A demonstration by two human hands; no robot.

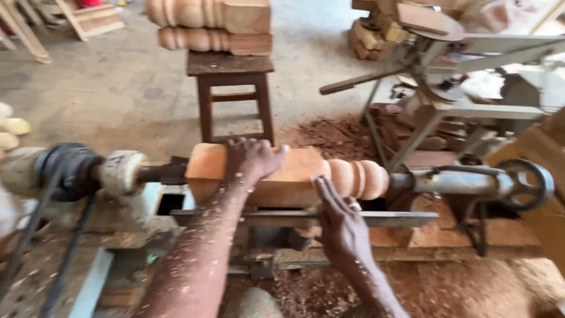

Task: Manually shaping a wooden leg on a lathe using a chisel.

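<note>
Soft daylight — overall motion blur, glare top right, faint shadows

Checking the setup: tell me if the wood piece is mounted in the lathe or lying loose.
Mounted: the wood piece spans horizontally between the two lathe ends, left hand on top.

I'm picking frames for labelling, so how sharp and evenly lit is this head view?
Head view: soft all over from motion blur; the left hand on the wood blank and the right hand show smeared edges; the stool is clearer; daylight is even on the floor, washed out at the top right corner; no harsh glare on the lathe.
</note>
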